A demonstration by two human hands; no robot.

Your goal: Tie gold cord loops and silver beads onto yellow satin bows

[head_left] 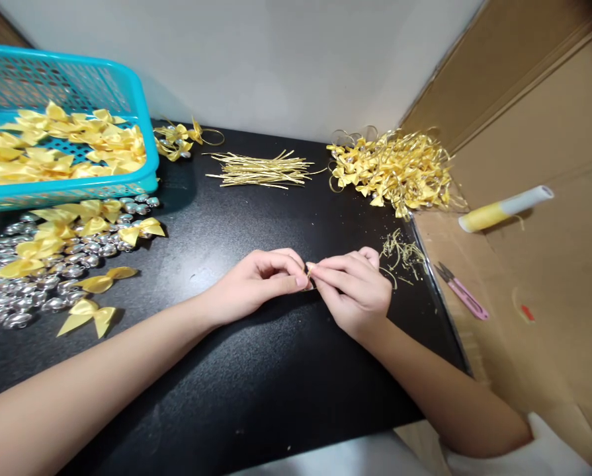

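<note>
Over the middle of the black table, my left hand [258, 281] and my right hand [356, 289] meet fingertip to fingertip. Both are closed in a pinch on a short bit of gold cord [309, 272], most of which the fingers hide. Behind them lies a bundle of straight gold cords [260, 170]. Silver bells or beads [75, 270] are heaped to the left, with several yellow ribbon bows [96, 226] among them. One loose yellow bow [88, 317] rests nearest my left forearm. Thin cord scraps [403, 256] are scattered just beyond my right hand.
A turquoise basket [149, 142] of yellow bows stands at the back left. Bows with gold loops form a small group [176, 140] beside it and a large pile [397, 170] at the back right. Pink-handled snips [467, 299] and a yellow-white roll [507, 209] lie on cardboard at right.
</note>
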